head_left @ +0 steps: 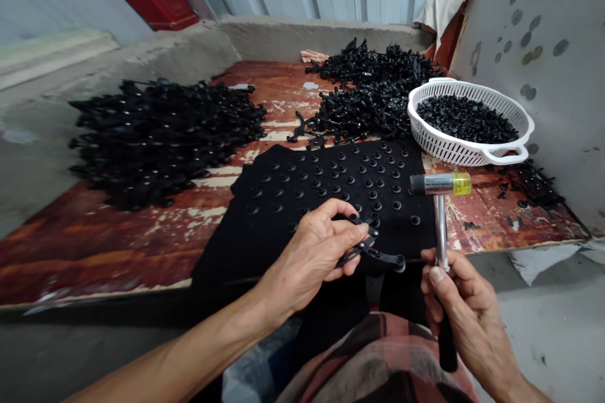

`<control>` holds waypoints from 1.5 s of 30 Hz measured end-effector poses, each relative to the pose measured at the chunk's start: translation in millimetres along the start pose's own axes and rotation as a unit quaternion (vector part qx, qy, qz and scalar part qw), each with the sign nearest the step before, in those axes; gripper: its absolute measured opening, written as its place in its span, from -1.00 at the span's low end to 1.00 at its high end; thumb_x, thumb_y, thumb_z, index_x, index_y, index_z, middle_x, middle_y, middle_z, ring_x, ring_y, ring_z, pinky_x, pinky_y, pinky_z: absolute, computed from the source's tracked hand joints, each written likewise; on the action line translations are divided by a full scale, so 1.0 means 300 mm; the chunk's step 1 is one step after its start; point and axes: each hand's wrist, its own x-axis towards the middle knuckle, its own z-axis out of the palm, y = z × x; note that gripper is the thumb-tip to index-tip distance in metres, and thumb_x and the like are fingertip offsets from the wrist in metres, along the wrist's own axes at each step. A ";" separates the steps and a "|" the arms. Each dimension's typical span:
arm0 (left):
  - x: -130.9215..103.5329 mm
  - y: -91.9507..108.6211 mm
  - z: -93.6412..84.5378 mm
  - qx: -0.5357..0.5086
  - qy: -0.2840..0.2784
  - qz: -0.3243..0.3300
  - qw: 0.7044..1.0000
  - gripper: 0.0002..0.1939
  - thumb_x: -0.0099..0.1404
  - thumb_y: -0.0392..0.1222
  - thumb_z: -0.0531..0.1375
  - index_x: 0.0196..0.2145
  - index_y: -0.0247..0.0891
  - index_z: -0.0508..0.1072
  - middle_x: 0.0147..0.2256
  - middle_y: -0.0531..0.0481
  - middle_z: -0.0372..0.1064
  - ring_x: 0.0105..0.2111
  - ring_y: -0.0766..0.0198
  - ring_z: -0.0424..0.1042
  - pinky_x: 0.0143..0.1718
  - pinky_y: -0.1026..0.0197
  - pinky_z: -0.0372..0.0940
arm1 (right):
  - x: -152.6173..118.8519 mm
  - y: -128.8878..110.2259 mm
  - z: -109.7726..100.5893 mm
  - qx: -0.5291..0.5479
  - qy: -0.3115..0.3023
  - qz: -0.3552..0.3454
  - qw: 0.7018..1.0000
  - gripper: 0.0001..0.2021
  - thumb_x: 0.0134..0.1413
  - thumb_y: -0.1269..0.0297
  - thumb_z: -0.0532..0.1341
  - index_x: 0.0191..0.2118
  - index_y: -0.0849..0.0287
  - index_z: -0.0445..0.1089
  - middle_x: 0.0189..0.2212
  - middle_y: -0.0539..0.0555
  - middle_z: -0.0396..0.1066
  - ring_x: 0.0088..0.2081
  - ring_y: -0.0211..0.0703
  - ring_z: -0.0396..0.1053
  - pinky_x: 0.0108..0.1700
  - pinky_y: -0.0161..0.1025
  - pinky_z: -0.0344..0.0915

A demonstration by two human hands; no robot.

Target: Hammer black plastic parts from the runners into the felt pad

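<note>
My left hand [314,249] pinches a black jointed part [385,257] with several arms and round ends, held just over the front edge of a black cloth [222,233]. In my right hand [466,312] is a hammer [440,227], upright, its metal head [437,184] carrying a yellow tip on the right and a dark tip on the left. Small round black pieces [351,180] lie spaced out in rows on the cloth, beyond my left hand.
A large heap of black parts [161,138] lies on the worn red-brown table [118,252] at the left. More heaps [373,94] lie at the back. A white basket [449,151] at the right holds small black pieces. Loose parts [532,182] lie by the right-hand board [543,75].
</note>
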 end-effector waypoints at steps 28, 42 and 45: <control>0.016 0.035 0.004 0.024 0.001 -0.044 0.999 -0.77 0.13 -0.28 0.22 -0.35 -0.20 0.18 -0.68 0.24 0.18 -0.79 0.51 0.06 -0.78 0.49 -0.22 | 0.000 -0.101 -0.094 -0.448 -0.112 -0.349 0.816 -0.27 0.21 0.63 -0.01 0.40 -0.13 -0.08 0.18 0.15 0.36 0.03 -0.01 0.46 -0.18 -0.19 0.54; 0.017 0.037 0.001 0.012 -0.007 -0.045 0.999 -0.73 0.09 -0.25 0.26 -0.33 -0.20 0.20 -0.69 0.24 0.18 -0.78 0.50 0.07 -0.76 0.49 -0.15 | -0.011 -0.132 -0.076 -0.423 -0.062 -0.364 0.827 -0.30 0.22 0.59 0.00 0.40 -0.09 -0.06 0.01 0.16 0.47 -0.28 -0.11 0.51 -0.34 -0.26 0.51; 0.014 0.039 0.000 0.019 -0.001 -0.049 0.999 -0.75 0.11 -0.27 0.24 -0.33 -0.21 0.20 -0.68 0.23 0.20 -0.78 0.52 0.05 -0.76 0.49 -0.18 | -0.007 -0.142 -0.074 -0.466 -0.111 -0.342 0.808 -0.34 0.21 0.57 0.00 0.37 -0.07 0.03 -0.10 0.17 0.53 -0.34 -0.10 0.52 -0.36 -0.24 0.52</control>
